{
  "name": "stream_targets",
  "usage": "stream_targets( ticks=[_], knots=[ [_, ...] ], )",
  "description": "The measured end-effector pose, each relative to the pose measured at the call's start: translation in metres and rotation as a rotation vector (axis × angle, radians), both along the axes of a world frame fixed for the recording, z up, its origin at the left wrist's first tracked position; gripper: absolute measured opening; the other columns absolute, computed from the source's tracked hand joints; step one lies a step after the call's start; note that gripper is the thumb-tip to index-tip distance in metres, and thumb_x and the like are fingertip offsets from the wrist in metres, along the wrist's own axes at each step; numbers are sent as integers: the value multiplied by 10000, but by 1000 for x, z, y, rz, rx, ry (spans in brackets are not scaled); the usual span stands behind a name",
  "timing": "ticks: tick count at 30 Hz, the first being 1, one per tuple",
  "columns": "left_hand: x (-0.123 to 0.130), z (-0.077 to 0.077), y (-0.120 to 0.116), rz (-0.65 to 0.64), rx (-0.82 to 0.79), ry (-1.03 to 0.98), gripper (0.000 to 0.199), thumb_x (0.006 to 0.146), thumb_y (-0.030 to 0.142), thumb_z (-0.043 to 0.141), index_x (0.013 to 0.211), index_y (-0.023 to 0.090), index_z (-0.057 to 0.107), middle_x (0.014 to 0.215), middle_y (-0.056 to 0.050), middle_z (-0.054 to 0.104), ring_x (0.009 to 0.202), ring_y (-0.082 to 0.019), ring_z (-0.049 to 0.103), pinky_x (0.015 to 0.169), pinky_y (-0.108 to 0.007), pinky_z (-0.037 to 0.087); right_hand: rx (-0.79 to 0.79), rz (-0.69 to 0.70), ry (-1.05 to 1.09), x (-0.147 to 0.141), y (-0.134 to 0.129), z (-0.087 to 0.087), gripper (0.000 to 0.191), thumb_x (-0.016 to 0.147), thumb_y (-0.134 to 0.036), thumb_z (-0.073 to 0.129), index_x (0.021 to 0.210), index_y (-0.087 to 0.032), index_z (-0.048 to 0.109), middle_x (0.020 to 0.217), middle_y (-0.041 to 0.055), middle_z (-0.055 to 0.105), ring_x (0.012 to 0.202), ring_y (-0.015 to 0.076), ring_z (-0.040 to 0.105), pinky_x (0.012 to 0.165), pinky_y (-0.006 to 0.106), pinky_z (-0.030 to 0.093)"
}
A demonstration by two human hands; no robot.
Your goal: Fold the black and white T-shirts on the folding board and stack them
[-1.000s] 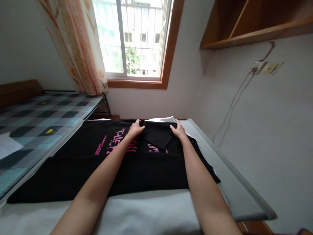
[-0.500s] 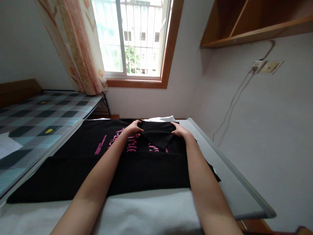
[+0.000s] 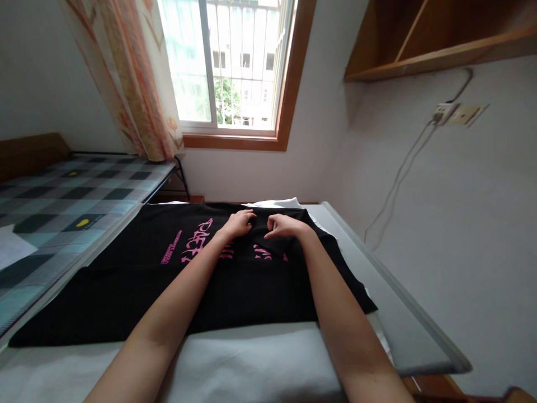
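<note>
A black T-shirt [image 3: 126, 302] with pink lettering is spread across a white-covered table. My left hand [image 3: 238, 224] rests on its far part, beside the print, with fingers stretched out and thumb apart. Just to the right, my right hand [image 3: 287, 225] is low over the cloth, fingers bent and thumb separated from them; I see no cloth pinched between them. A folded-over black flap [image 3: 277, 245] lies partly under the right hand and covers some of the lettering.
White cloth [image 3: 279, 203] shows behind the shirt. The table's grey edge [image 3: 403, 285] runs along the right wall, below hanging cables [image 3: 396, 184]. To the left stands a bed with a checked mattress [image 3: 96, 190] and white paper [image 3: 12, 246].
Both hands have let go of the raised black flap, which now lies flatter on the shirt. My right hand has moved left, closer to my left hand.
</note>
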State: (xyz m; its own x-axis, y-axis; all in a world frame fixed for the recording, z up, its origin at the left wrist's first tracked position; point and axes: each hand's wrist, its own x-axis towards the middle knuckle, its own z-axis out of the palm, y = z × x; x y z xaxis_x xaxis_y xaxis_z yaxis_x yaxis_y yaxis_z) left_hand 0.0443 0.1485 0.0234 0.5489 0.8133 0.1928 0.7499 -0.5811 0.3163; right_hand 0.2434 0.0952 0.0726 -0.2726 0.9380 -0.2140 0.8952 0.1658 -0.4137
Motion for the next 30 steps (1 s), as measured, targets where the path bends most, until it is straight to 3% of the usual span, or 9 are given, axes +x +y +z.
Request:
stream_targets(
  ticks=[5, 13, 17, 19, 24, 28, 30],
  knots=[
    [-5, -6, 7, -20, -8, 9, 434, 811, 187, 533, 1228, 258, 631, 1446, -36, 491, 1333, -222, 443, 1106, -373, 357, -97, 118, -108, -29, -5, -4, 384, 547, -324, 836, 843, -223, 614, 815, -9, 635, 726, 160, 593, 559, 221, 403],
    [-4, -4, 3, 0, -31, 23, 457, 840, 213, 523, 1293, 226, 579, 1478, -59, 447, 1339, -217, 434, 1116, -370, 333, -194, 101, -106, -28, -11, 6, 200, 624, -140, 715, 801, -203, 647, 670, -21, 624, 622, 141, 599, 547, 218, 430],
    [-5, -3, 1, 6, 3, -19, 428, 833, 218, 539, 1255, 244, 603, 1426, -50, 497, 1278, -228, 491, 1082, -364, 375, -348, 108, 50, -19, -8, 7, 132, 704, -251, 709, 813, -184, 676, 672, -8, 648, 592, 132, 604, 528, 213, 432],
    [-8, -3, 3, 40, 59, -65, 404, 836, 224, 536, 1233, 244, 613, 1366, -55, 526, 1212, -224, 537, 1040, -342, 417, -286, 84, 106, -12, -6, 6, 184, 767, -347, 675, 835, -179, 704, 743, 23, 685, 636, 146, 624, 550, 222, 442],
    [-25, -8, 10, 240, 169, -147, 459, 843, 141, 474, 1281, 230, 574, 1313, -90, 519, 1205, -248, 515, 1021, -368, 422, 247, -254, 67, 11, 2, -6, 207, 832, -274, 593, 974, -208, 728, 968, 55, 725, 876, 195, 654, 759, 257, 470],
    [-34, -14, 14, 454, 156, -159, 513, 814, 48, 414, 1262, 223, 590, 1218, -112, 562, 1157, -258, 529, 981, -378, 433, 285, -407, 19, 23, 5, -26, 235, 843, -245, 546, 1016, -237, 704, 1022, 47, 711, 956, 201, 639, 815, 288, 461],
    [-35, -16, 13, 497, 179, -163, 532, 803, 29, 408, 1264, 220, 591, 1219, -120, 556, 1167, -257, 518, 977, -375, 428, 298, -454, 5, 24, 6, -37, 236, 842, -241, 534, 1020, -245, 688, 1052, 47, 693, 973, 202, 630, 828, 299, 456]
  ],
)
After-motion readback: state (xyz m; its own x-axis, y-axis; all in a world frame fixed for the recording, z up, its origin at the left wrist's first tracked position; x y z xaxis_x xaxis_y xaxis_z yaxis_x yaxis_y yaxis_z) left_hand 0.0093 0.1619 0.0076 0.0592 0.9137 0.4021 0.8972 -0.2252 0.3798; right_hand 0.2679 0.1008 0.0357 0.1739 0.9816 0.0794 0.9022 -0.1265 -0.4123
